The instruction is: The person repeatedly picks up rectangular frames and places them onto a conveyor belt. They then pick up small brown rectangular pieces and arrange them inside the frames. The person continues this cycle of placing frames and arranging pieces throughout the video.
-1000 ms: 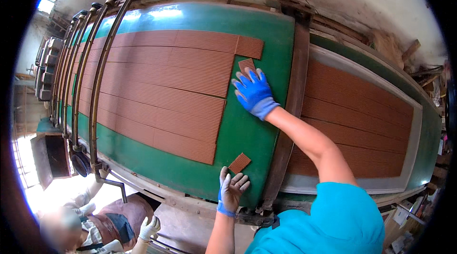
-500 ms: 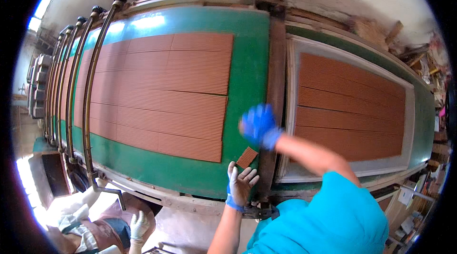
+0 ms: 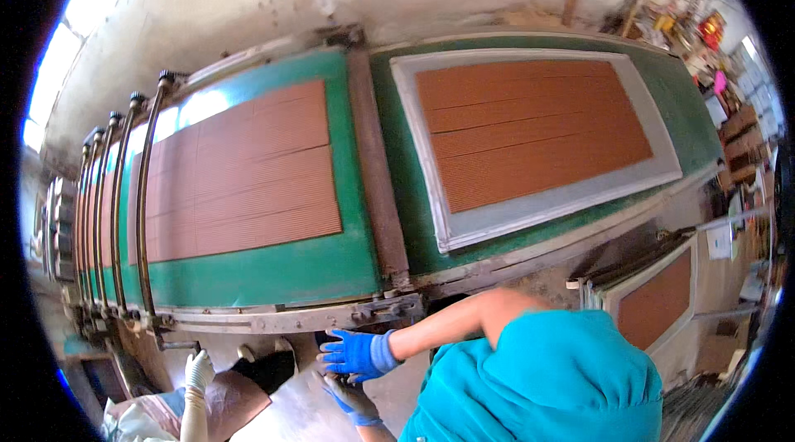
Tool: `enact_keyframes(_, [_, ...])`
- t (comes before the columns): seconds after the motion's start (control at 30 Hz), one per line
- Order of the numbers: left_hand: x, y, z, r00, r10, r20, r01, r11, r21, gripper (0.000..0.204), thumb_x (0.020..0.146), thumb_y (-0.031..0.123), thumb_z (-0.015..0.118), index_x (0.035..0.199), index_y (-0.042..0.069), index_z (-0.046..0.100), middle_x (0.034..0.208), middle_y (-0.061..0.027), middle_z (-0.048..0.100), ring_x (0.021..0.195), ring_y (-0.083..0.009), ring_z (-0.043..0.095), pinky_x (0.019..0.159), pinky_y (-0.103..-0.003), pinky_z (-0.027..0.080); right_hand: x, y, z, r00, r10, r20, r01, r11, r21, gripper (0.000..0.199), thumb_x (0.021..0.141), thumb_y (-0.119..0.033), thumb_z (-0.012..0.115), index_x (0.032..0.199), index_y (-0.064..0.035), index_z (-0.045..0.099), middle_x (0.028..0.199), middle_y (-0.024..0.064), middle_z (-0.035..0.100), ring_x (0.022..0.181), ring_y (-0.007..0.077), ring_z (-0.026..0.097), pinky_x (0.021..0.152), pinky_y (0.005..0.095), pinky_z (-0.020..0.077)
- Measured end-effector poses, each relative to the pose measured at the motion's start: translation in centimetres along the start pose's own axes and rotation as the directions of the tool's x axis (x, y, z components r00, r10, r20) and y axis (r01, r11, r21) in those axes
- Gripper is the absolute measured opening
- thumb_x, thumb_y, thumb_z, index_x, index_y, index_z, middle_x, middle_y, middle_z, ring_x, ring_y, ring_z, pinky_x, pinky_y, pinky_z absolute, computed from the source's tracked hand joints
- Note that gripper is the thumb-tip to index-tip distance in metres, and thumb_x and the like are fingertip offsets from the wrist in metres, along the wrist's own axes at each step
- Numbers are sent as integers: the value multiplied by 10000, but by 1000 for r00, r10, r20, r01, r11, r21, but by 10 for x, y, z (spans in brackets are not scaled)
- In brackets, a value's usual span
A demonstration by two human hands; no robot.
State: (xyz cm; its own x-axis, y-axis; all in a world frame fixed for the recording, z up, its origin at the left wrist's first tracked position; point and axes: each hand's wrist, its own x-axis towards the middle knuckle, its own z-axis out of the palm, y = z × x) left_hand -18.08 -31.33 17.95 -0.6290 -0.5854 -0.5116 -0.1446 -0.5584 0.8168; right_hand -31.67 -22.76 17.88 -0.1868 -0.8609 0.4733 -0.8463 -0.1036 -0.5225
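My right hand (image 3: pixel 358 354), in a blue glove, reaches left below the edge of the long green-topped machine (image 3: pixel 364 272), its fingers apart. Just under it is my left hand (image 3: pixel 352 401), in a grey-palmed blue glove, partly hidden by the right one, with its visible fingers stretched out. I make out nothing in either hand. On the left green surface lie brown ribbed sheets (image 3: pixel 265 173) side by side. More brown ribbed sheets (image 3: pixel 538 132) rest on a pale-bordered panel (image 3: pixel 671 162) at the right.
Several metal bars (image 3: pixel 145 194) cross the machine at the left. A co-worker's gloved hand (image 3: pixel 199 369) is at a crank handle (image 3: pixel 178 346). A dark crossbeam (image 3: pixel 378 169) divides the two green sections. Another framed brown panel (image 3: pixel 654 301) leans at the lower right.
My view has shifted right. Both my hands have moved off the green surface to below the machine's edge. The small brown ribbed piece by my left hand no longer shows there.
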Motion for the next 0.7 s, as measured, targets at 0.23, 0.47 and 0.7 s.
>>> enact_keyframes(0.23, [13, -58, -88, 911, -330, -249, 386, 894, 228, 469, 817, 358, 483, 1226, 174, 346, 1165, -130, 460, 944, -327, 517, 728, -429, 425, -111, -7, -34, 815, 577, 45, -571, 814, -100, 292, 745, -321, 459, 733, -68, 605, 782, 154, 602, 730, 340, 571, 647, 436, 450])
enact_keyframes(0.47, [25, -62, 79, 925, -294, 240, 120, 827, 549, 303, 837, 284, 481, 1024, 55, 546, 828, -103, 605, 725, -239, 590, 655, -347, 476, -318, -28, -116, 151, 977, -149, -988, 154, 3, 317, 791, -324, 407, 775, -70, 596, 841, 198, 588, 755, 367, 560, 660, 458, 438])
enact_keyframes(0.7, [64, -95, 326, 716, -366, 594, -275, 635, 722, 263, 845, 248, 506, 934, 13, 583, 696, -60, 580, 583, -151, 553, 546, -278, 466, -458, 25, -147, -392, 892, 224, 118, -192, 974, 322, 831, -381, 486, 683, -111, 581, 631, 56, 602, 545, 178, 566, 488, 285, 434])
